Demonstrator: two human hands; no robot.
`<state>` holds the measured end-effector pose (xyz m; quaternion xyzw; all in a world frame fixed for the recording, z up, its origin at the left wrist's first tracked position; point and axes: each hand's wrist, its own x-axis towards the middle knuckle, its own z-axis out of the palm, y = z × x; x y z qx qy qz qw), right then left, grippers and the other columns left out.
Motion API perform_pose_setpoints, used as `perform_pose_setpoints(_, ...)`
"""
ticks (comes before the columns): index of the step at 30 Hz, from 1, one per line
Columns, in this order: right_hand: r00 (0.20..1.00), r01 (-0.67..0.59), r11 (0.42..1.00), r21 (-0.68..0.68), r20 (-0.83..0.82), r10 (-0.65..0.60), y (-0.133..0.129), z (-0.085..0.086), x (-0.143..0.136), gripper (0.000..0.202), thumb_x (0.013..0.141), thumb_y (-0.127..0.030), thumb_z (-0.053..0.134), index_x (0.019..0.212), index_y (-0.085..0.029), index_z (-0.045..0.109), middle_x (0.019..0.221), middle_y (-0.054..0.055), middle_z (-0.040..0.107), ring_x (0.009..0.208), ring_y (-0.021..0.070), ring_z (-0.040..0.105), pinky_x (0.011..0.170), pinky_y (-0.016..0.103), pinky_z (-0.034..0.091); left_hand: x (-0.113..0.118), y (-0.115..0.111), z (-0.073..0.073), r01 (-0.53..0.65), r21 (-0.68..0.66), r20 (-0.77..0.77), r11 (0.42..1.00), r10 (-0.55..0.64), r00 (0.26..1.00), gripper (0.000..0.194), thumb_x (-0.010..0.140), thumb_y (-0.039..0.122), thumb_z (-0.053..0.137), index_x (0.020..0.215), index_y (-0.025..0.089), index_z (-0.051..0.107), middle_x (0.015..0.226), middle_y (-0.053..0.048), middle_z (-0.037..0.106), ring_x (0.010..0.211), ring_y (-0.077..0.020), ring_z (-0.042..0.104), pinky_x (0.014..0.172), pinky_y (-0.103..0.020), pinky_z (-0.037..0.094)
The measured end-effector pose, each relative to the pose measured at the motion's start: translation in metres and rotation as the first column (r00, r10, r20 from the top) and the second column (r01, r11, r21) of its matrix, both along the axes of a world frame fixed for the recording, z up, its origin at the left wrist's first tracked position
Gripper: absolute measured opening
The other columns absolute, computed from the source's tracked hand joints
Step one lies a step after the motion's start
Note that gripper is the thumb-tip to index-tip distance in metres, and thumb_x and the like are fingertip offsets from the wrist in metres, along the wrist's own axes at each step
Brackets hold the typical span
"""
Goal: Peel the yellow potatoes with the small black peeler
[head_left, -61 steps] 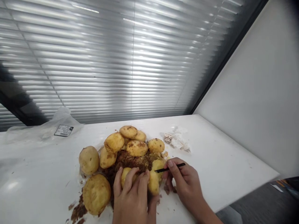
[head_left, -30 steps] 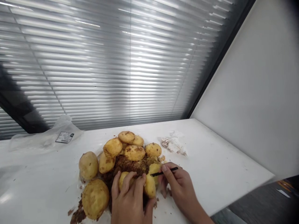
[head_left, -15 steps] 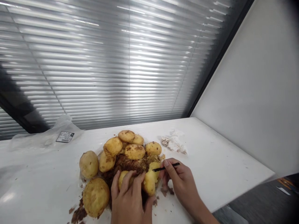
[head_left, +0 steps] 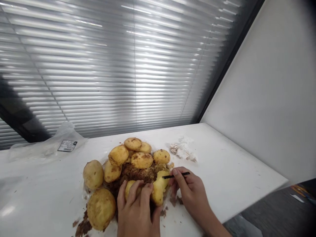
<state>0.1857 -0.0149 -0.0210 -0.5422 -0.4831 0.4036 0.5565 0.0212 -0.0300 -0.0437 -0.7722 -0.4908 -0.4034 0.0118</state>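
Presently, the table [head_left: 234, 171] carries one heap of about ten potatoes [head_left: 140, 160] on brown peelings. Left hand [head_left: 137, 210] grasps a near potato [head_left: 130, 188]; right hand [head_left: 190, 194], just right of it, pinches a thin black tool [head_left: 175, 175], long axis left-right, tip touching a half-peeled potato [head_left: 159, 189]. One crumpled tissue [head_left: 184, 149] lies far right.

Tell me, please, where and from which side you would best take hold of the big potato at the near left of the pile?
Probably across the middle of the big potato, fingers coming from above and from its left. It lies alone on the white table, its top and left side bare, while the left hand and the brown peelings crowd its right. It is rounded and broad, so a wide grasp seems safest.
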Motion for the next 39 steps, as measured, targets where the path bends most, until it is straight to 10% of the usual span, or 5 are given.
perform_pose_setpoints(39, 0.991, 0.05, 0.999, 0.019, 0.12, -0.051, 0.003, 0.001, 0.009, 0.048, 0.09, -0.062, 0.055, 0.074, -0.016, 0.06, 0.058, 0.002, 0.063, 0.037, 0.0117, 0.053, 0.035, 0.021, 0.04, 0.002, -0.001, 0.002, 0.034, -0.01, 0.097, 0.999, -0.033, 0.995, 0.028, 0.078, 0.015, 0.059, 0.104, 0.026, 0.06, 0.103, 0.004, 0.072, 0.104, -0.0223, 0.059, 0.115, -0.044, 0.02)
